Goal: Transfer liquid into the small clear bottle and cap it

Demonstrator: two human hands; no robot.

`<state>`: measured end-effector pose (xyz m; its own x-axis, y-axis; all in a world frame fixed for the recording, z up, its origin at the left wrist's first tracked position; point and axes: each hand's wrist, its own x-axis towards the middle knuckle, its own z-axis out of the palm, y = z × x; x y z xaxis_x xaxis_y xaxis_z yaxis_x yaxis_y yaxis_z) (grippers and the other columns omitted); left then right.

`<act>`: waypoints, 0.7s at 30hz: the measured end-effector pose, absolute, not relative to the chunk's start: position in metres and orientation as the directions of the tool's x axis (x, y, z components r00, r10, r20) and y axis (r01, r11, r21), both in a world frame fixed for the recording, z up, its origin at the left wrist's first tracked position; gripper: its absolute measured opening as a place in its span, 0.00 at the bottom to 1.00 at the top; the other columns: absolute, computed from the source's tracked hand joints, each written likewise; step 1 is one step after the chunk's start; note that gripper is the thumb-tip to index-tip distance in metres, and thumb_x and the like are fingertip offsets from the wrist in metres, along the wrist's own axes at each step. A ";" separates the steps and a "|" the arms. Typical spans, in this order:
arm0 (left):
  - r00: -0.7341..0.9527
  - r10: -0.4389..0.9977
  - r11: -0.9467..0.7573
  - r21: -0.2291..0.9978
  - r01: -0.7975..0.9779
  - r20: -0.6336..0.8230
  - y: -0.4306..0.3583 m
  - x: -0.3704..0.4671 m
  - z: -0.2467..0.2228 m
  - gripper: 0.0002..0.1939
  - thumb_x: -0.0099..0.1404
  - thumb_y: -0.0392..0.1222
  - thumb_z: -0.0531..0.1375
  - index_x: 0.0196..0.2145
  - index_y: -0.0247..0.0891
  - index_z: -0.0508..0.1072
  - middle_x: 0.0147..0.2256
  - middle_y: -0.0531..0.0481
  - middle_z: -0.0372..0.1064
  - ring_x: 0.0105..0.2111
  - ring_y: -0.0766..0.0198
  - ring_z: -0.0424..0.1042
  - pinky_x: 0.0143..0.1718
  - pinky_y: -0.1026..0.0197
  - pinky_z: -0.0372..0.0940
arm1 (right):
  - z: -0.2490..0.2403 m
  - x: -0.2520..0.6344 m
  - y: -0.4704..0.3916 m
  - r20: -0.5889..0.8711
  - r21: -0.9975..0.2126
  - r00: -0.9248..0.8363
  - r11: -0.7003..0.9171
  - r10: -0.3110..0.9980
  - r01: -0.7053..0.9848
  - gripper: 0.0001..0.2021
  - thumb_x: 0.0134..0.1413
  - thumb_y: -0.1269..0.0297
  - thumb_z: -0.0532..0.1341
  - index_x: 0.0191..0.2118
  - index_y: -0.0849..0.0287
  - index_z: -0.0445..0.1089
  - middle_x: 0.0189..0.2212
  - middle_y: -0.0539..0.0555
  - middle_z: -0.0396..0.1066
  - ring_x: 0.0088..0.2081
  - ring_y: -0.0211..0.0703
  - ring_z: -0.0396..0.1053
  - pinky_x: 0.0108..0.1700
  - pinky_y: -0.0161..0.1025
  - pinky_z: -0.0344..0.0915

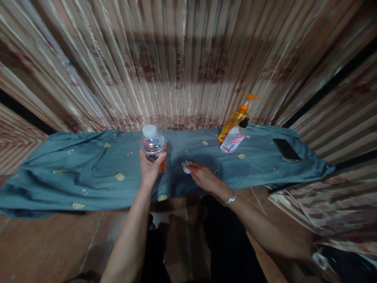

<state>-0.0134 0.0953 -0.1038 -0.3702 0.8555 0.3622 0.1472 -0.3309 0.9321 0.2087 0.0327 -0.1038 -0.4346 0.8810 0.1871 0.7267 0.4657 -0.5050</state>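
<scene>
My left hand [150, 167] is wrapped round a clear plastic bottle [153, 143] with a white cap and an orange-and-white label. The bottle stands upright over the cloth-covered table. To its right, my right hand [203, 177] pinches a small whitish thing [186, 168] low over the cloth, its fingertips closed on it. Blur and small size hide what kind of thing that is. A silver bracelet [230, 199] circles my right wrist.
A yellow pump bottle [229, 125] with an orange head stands behind a clear bottle [233, 140] with a black cap. A dark phone [286, 149] lies at the right. Teal patterned cloth [97, 173] covers the narrow table. A striped curtain [182, 59] hangs behind.
</scene>
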 end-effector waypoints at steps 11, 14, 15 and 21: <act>-0.350 0.874 -0.302 0.941 0.153 0.337 0.100 0.000 -0.114 0.20 0.68 0.47 0.61 0.54 0.37 0.69 0.51 0.42 0.70 0.47 0.54 0.74 0.47 0.46 0.72 | -0.110 0.214 0.035 0.141 -0.332 -0.306 0.336 0.941 0.881 0.21 0.61 0.75 0.55 0.58 0.64 0.69 0.60 0.70 0.66 0.60 0.59 0.66 0.61 0.58 0.65; -0.361 0.868 -0.309 0.940 0.144 0.341 0.100 -0.002 -0.116 0.21 0.68 0.47 0.61 0.55 0.37 0.69 0.52 0.41 0.70 0.48 0.54 0.73 0.48 0.45 0.71 | -0.111 0.216 0.030 0.161 -0.323 -0.287 0.325 0.944 0.889 0.23 0.62 0.71 0.55 0.62 0.66 0.64 0.63 0.72 0.62 0.64 0.62 0.61 0.62 0.61 0.62; -0.364 0.865 -0.317 0.939 0.137 0.345 0.100 -0.002 -0.116 0.21 0.67 0.46 0.61 0.55 0.37 0.68 0.52 0.41 0.70 0.48 0.53 0.73 0.49 0.44 0.71 | -0.111 0.218 0.028 0.178 -0.330 -0.279 0.324 0.944 0.887 0.23 0.63 0.71 0.55 0.62 0.66 0.64 0.63 0.72 0.63 0.64 0.61 0.61 0.63 0.61 0.61; -0.367 0.853 -0.367 0.927 0.083 0.370 0.104 0.000 -0.114 0.29 0.61 0.45 0.67 0.57 0.38 0.65 0.54 0.40 0.68 0.51 0.50 0.72 0.55 0.40 0.67 | -0.112 0.235 0.014 0.289 -0.444 -0.190 0.307 0.938 0.842 0.23 0.63 0.67 0.53 0.62 0.64 0.64 0.61 0.69 0.65 0.62 0.60 0.64 0.64 0.61 0.60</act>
